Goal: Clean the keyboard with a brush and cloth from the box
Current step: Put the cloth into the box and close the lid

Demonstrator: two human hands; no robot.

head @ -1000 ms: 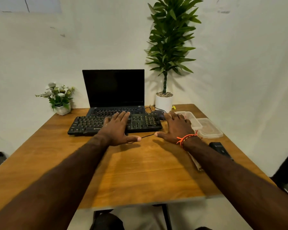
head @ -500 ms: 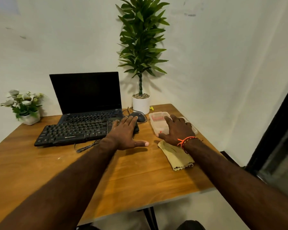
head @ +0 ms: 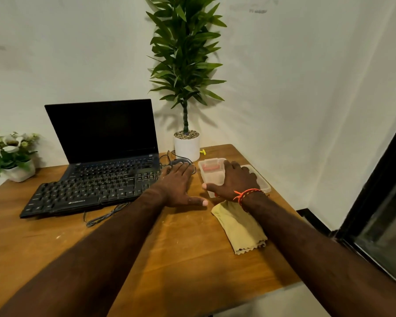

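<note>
Little has moved since a moment ago; the right hand has slid further over the clear box, thumb curled at its near wall, fingers draped across the rim. The left hand lies flat with fingers straight beside the black keyboard, fingertips over the mouse. The yellow cloth lies under the right wrist. Something red shows inside the box.

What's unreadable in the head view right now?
- Box contents: something red shows through the plastic; the right hand covers the rest, so no brush is confirmed.
- Mouse: mostly under the left hand.
- Cloth: top end hidden by the right wrist.
- Lid: partly behind the right hand.
- Flower pot: cut off by the left edge.
</note>
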